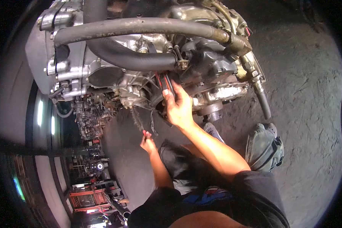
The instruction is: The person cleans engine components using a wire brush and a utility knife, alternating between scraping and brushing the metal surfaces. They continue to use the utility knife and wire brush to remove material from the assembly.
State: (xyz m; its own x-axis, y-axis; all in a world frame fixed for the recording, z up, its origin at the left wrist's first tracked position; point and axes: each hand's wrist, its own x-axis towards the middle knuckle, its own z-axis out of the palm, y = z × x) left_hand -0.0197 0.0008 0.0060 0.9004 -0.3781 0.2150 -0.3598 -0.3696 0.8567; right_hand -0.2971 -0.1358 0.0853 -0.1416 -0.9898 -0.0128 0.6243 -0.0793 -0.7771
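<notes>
The engine [133, 62] with its bare metal castings fills the upper middle of the head view. My right hand [179, 107] is closed around a slim red-and-black tool [165, 83], whose far end reaches in under a thick black hose [140, 60]. Lower and to the left, my left hand [148, 144] pinches a small red end between its fingertips. From there a thin, dark, bristly brush-like strand [137, 119] runs up to the engine's lower edge. A dark strap [152, 123] hangs beside it.
A grey hose [140, 28] crosses the engine's top, and a pipe [261, 98] juts out at right. On the dark floor [304, 114] are a trouser leg [264, 150] and shoe. More engine parts [95, 117] and an orange rack [89, 197] stand at left.
</notes>
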